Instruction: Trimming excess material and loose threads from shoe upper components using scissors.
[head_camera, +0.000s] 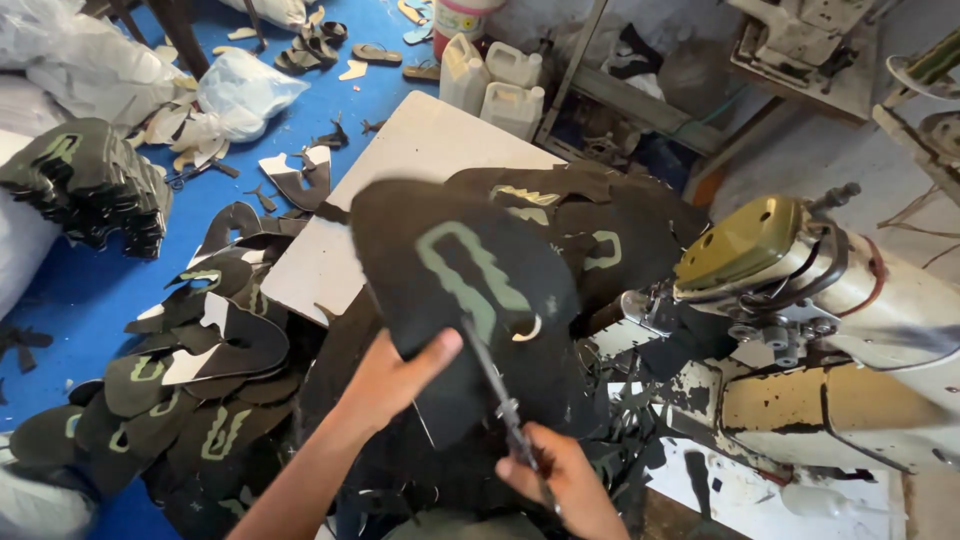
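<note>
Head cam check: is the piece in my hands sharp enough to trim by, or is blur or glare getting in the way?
Head view: the black cut piece in the left hand is motion-smeared, its green marking soft-edged; the scissors in the right hand blur into a streak. The sewing machine looks sharper, with mild glare on its pale body. Frame edges bow slightly.

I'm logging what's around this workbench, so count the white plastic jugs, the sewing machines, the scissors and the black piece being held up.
White plastic jugs: 3
Sewing machine: 1
Scissors, in the right hand: 1
Black cut piece with green marking, held by the left hand: 1
Total: 6
</note>
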